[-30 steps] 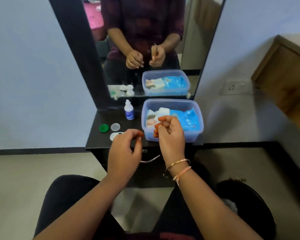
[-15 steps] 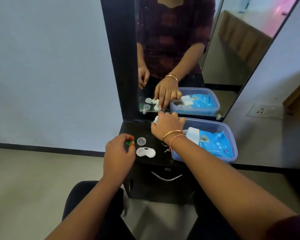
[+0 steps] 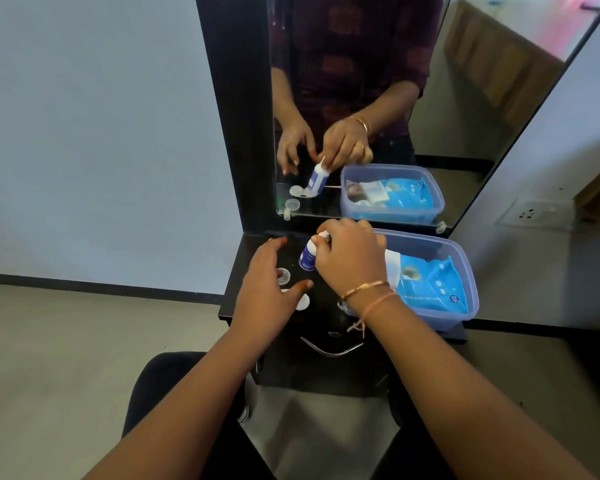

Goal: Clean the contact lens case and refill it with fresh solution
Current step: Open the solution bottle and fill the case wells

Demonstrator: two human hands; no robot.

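Count: 2 hands, 1 solution bottle [image 3: 307,258], 1 lens case [image 3: 302,302], 1 clear cap [image 3: 283,274], 1 plastic box [image 3: 440,317], 1 blue pack [image 3: 430,285] in the box, 2 bracelets [image 3: 366,289] on the right wrist.
Right hand [image 3: 350,263]: its fingers curl round the top part of the solution bottle and hold it tilted.
Left hand [image 3: 267,289]: its fingers are spread wide and hold nothing. It is over the lens case; I cannot tell if it touches it.
Solution bottle: small and white with a blue label, in the back middle of the desk [image 3: 243,268], just left of the plastic box.
Lens case: white, flat on the desk near the front edge. The left hand hides most of it.
Clear cap: small and round, on the desk between the bottle and the lens case.
Edges: the desk is small and black. The mirror [image 3: 465,116] stands along its back edge. The plastic box fills the right half up to the right edge.
Open room: a thin bare strip of desk left of the left hand.
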